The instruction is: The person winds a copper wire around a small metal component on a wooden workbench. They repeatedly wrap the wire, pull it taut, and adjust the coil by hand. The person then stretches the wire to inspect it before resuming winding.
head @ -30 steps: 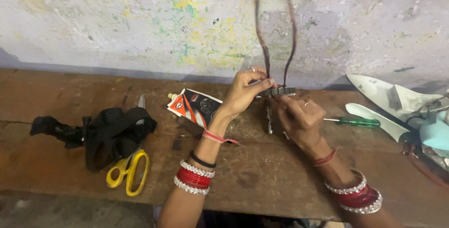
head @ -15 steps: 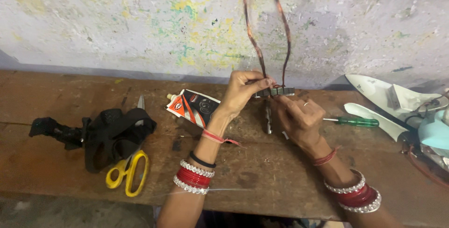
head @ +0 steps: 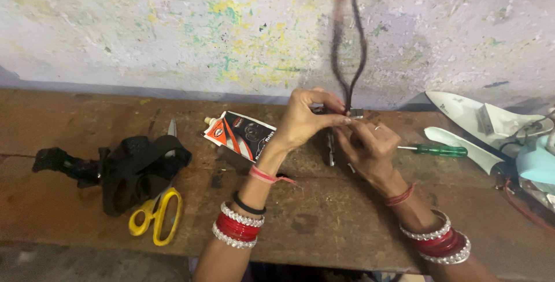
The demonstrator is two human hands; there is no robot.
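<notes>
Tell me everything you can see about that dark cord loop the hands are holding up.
The cord loop is a thin, dark strand, brownish-black, bent into a tall narrow teardrop that stands upright against the paint-flecked wall. Its top is blurred. The two sides come together at the bottom, where the left hand pinches them between fingertips, with the right hand just beneath. A small metal piece shows at that joint. The loop hangs clear of the wooden bench.

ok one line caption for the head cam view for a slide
Both hands pinch a dark cord loop above a wooden bench.
</notes>
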